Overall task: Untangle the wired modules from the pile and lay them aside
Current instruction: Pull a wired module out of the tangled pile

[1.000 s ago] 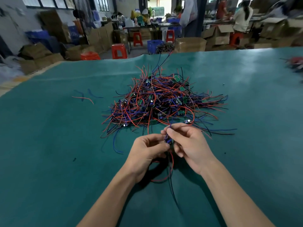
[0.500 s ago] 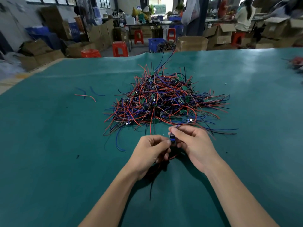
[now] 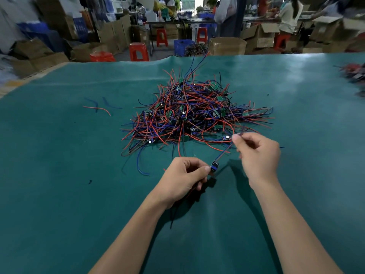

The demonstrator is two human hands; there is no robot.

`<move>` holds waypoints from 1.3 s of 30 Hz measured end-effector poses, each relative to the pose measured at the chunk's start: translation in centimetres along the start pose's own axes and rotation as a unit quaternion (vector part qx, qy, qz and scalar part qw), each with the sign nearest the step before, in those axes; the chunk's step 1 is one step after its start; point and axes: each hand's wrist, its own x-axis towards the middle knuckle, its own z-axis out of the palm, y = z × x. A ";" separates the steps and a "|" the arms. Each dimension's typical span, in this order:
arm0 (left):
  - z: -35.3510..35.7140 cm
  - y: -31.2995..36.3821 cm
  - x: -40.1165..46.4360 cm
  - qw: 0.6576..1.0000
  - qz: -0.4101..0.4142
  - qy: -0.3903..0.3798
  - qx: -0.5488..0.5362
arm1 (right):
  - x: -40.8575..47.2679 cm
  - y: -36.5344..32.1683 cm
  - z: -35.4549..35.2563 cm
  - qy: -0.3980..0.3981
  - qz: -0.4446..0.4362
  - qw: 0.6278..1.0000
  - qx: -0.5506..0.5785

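A small blue wired module (image 3: 214, 166) is held above a green-covered worktop (image 3: 59, 184), pinched between the thumb and forefinger of the left hand (image 3: 182, 179), whose grip is closed round it. From the module a pair of leads (image 3: 225, 152) is drawn taut, up and to the right, to the right hand (image 3: 257, 155), where the grip is clenched on the wires between thumb and fingertips (image 3: 235, 137). The two hands are seen apart, the right one raised at the near right edge of the pile (image 3: 194, 115). More wire, dark and red, is seen trailing from under the left hand towards the near side of the worktop.

The pile of red, blue and black wires, studded with small green boards and dark components, is heaped at the middle of the worktop, just beyond both hands. Whether the held leads are free of the pile cannot be told. A few loose wire offcuts (image 3: 98, 107) are lain well to the left of the pile, and a blurred tangle of further wires (image 3: 355, 74) is glimpsed at the far right edge.

Behind the worktop, a workshop floor is shown with red plastic stools (image 3: 138, 51), a blue crate (image 3: 182, 46), cardboard boxes (image 3: 227, 46) and a seated person (image 3: 290, 14) at a distant bench.
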 end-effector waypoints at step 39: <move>-1.6 3.1 -5.9 0.997 0.036 0.009 0.069 | -1.3 -3.7 -0.6 -0.187 0.264 0.822 0.469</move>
